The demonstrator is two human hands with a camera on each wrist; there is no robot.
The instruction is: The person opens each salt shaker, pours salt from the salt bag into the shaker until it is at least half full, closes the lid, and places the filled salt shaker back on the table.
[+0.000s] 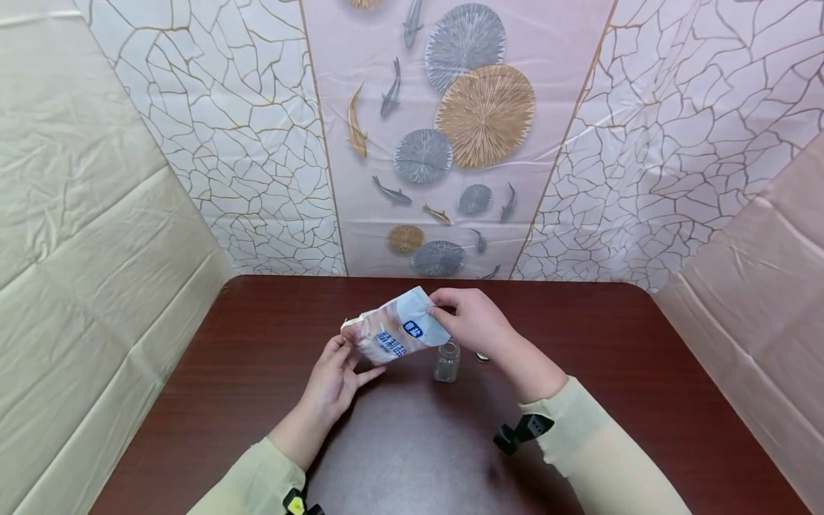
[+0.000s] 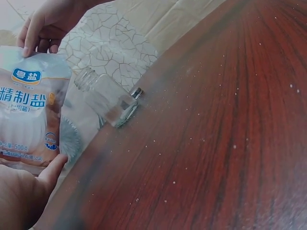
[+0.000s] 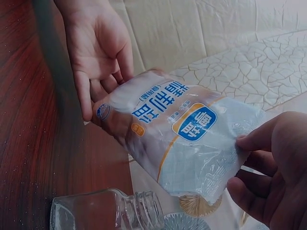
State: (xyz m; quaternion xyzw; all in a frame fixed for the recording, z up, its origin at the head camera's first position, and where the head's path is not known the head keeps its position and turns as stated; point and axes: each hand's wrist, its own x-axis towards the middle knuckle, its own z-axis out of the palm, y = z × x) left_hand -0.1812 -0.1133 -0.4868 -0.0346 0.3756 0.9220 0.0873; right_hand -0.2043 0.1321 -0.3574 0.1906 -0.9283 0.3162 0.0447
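A salt bag (image 1: 395, 329), pale blue at the top with blue lettering, is held tilted above the table between both hands. My right hand (image 1: 473, 318) pinches its upper end between thumb and fingers, as the right wrist view also shows. Around the bag's lower end, my left hand (image 1: 335, 379) cups it with fingers partly curled and the thumb reaching out along the bottom edge. A clear glass jar (image 1: 447, 365) stands uncovered on the table, just below the bag's right end. Its threaded mouth (image 2: 85, 78) shows in the left wrist view.
A small shiny round lid (image 1: 481, 357) lies right of the jar, by the right forearm. White grains are scattered on the dark wooden table (image 2: 216, 134). The table's far edge meets a patterned cloth backdrop (image 1: 270, 179), with beige cloth (image 1: 77, 236) along the sides.
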